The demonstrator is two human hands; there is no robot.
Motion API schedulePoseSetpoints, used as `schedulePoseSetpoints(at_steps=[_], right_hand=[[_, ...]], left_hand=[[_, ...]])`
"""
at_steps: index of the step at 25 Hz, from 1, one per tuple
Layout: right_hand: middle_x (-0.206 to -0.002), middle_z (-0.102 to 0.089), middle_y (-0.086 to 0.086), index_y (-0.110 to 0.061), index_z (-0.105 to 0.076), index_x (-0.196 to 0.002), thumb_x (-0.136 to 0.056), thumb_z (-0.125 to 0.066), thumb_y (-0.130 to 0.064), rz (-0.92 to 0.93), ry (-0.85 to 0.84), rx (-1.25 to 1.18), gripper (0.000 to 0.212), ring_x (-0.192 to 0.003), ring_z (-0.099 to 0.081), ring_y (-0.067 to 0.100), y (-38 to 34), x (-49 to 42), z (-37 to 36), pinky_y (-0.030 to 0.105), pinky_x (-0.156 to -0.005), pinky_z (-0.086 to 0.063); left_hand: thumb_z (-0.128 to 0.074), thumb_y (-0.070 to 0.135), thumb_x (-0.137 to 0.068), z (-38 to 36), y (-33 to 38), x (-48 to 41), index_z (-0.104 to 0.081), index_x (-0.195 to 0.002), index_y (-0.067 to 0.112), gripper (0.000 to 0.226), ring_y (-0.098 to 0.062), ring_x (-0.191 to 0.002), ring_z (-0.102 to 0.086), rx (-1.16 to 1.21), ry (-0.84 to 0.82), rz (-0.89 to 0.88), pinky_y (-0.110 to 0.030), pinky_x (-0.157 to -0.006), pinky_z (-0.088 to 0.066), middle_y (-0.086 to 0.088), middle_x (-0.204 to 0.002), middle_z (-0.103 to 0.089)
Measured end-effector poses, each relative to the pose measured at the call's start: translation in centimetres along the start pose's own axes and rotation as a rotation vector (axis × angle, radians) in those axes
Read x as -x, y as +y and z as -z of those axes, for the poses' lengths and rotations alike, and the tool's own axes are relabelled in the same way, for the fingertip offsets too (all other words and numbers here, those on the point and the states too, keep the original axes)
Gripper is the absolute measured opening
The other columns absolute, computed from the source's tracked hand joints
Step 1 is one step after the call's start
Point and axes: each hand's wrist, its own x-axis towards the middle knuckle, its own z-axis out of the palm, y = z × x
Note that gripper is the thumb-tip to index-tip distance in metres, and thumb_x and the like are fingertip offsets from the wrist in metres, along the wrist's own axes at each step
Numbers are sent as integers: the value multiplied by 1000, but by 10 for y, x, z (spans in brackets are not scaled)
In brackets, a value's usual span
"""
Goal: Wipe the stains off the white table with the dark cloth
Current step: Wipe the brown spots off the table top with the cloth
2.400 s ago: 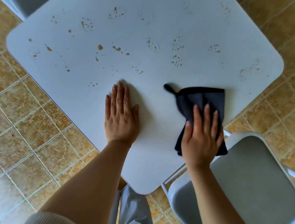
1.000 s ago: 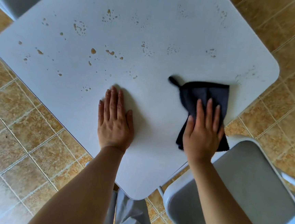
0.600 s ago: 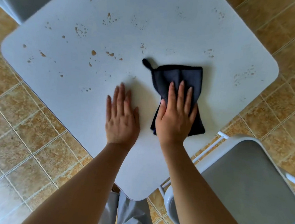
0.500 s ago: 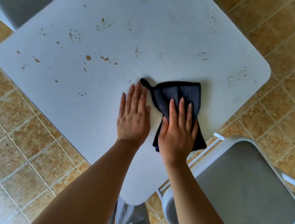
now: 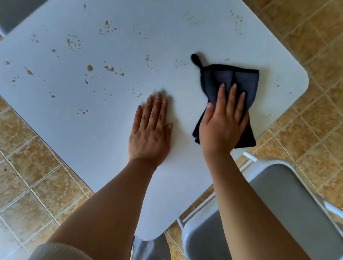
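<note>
The white table (image 5: pixel 103 140) lies corner-on below me. Brownish stains (image 5: pixel 109 69) dot its left and far parts, with fainter specks near the right corner (image 5: pixel 277 82). The dark cloth (image 5: pixel 231 81) lies flat near the right corner, its hanging loop pointing to the far left. My right hand (image 5: pixel 223 124) presses down on the cloth's near half, fingers spread flat. To the left of the cloth, my left hand (image 5: pixel 150 132) rests palm-down on bare tabletop, holding nothing.
A grey chair (image 5: pixel 273 217) with a white frame stands close against the table's near right edge, under my right arm. Another grey chair (image 5: pixel 13 2) sits at the far left corner. The floor (image 5: pixel 18 168) is tan tile.
My right hand slid the cloth left toward my left hand, then back right and farther away. The faint stains in the table's middle have thinned. My left hand stayed flat.
</note>
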Motion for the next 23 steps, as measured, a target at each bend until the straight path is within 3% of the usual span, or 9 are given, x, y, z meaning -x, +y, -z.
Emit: schedulePoseSetpoints(at_steps=[4,7,12,14,18,21,23], right_hand=[[-161,-36,1,-25,-39,-153,-108,-32,-38,181,-74,48,47,-150,-31,25,31,50,20,47,-114,-33],[-161,-35,4,-24,-40,-153,-108,-32,-37,46,-56,67,48,-150,-30,27,64,42,28,48,-116,-32],[-164,-28,5,-22,-34,-155,-105,-32,-38,-196,-55,42,53,-152,-22,30,59,-59,12,52,-119,-25],[-163,-29,5,-23,-36,-155,-104,-34,-40,-134,-70,17,54,-152,-23,31,33,-81,-2,51,-119,-25],[-154,-46,6,-22,-51,-146,-101,-45,-35,182,16,1,48,-143,-41,31,-20,-47,-16,49,-111,-37],[-157,-43,4,-22,-46,-150,-105,-40,-35,338,-42,5,46,-146,-37,28,-3,0,-1,47,-112,-36],[-159,-39,3,-24,-42,-152,-107,-36,-37,292,-53,43,47,-148,-35,26,30,15,11,46,-112,-35]], left_hand=[[-25,34,-104,2,1,-1,-10,-156,13,58,-17,-150,-1,1,-15,2,-37,-122,-2,-5,-163,-6],[-24,33,-102,2,2,-2,-12,-155,13,58,-17,-150,-3,15,-15,4,-37,-122,-2,-5,-163,-8],[-25,33,-102,1,3,-3,-13,-155,13,58,-17,-150,-3,16,-8,1,-37,-122,-2,-4,-163,-8],[-25,33,-102,1,3,-3,-14,-155,12,58,-18,-150,-5,15,1,1,-38,-122,-3,-5,-162,-10],[-25,33,-102,2,2,-1,-16,-155,12,58,-18,-150,-7,11,11,1,-38,-122,-5,-6,-162,-12],[-26,33,-102,3,3,-2,-16,-155,12,58,-18,-150,-8,8,19,-2,-38,-122,-6,-6,-162,-13],[-28,32,-102,2,3,-2,-18,-154,11,58,-19,-150,-8,13,21,-5,-39,-122,-7,-6,-162,-14]])
